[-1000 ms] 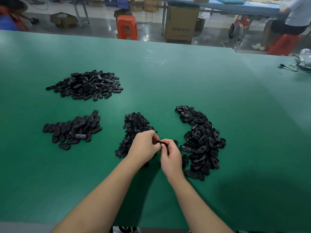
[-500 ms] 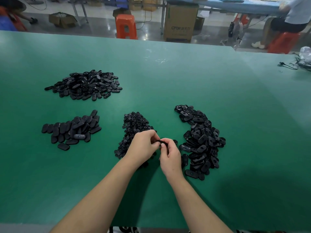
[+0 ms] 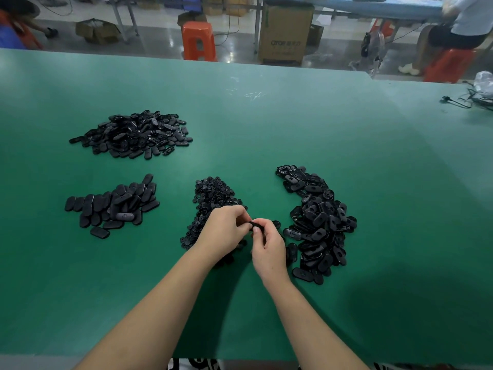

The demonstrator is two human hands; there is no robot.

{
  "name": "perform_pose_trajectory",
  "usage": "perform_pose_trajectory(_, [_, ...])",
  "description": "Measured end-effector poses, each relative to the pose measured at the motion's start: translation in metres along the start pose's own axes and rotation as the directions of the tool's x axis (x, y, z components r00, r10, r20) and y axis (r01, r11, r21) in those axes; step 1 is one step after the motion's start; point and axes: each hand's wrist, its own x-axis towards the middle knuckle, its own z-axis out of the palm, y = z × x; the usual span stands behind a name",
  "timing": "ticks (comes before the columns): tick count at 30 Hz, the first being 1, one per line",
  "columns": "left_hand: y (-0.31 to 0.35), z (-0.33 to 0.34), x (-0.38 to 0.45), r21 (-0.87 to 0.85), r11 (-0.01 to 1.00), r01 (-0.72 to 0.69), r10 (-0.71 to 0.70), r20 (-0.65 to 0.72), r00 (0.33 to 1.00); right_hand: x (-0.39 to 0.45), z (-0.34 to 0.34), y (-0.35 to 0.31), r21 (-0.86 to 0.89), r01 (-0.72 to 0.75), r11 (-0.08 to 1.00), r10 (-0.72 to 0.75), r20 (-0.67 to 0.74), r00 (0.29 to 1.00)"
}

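My left hand point(image 3: 225, 231) and my right hand point(image 3: 268, 247) meet above the green table point(image 3: 266, 129), both pinching one small black oval plastic part point(image 3: 254, 225) between their fingertips. Most of that part is hidden by the fingers. Just behind my left hand lies a pile of tiny black round pieces point(image 3: 212, 198). To the right of my right hand spreads a long pile of black oval shells with holes point(image 3: 317, 222).
A neat heap of closed black oval parts point(image 3: 114, 206) lies at the left, a looser pile point(image 3: 136, 134) farther back. Black cables point(image 3: 472, 98) sit at the table's far right. Beyond the table stand an orange stool point(image 3: 198, 40), a cardboard box point(image 3: 285, 36) and a seated person point(image 3: 461, 25).
Both hands stay together on the small black part, with only slight finger movement. The piles have not moved.
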Motion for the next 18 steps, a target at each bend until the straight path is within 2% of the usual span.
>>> perform_pose_trajectory(5, [0.0008,0.0003,-0.0001,-0.02,0.999,-0.032,0.031,-0.018,0.999,-0.0006,0.0,-0.0007,0.087,-0.036,0.996,0.035,0.003,0.999])
perform_pose_trajectory(11, [-0.0001,0.0018,-0.0008,-0.013,0.999,-0.044,0.044,-0.011,0.999,0.0016,0.0014,0.0022,0.072,-0.017,0.997,0.018,-0.011,1.0])
perform_pose_trajectory(15, [0.0038,0.0015,-0.0018,0.046,0.994,-0.097,0.098,-0.022,0.995,0.002,0.0018,0.0031,0.079,-0.039,0.996,0.04,-0.014,0.999])
perform_pose_trajectory(18, [0.005,-0.0002,-0.0034,0.187,0.957,-0.221,0.213,0.061,0.975,0.0026,0.0016,0.0018,0.128,-0.066,0.99,0.07,-0.021,0.997])
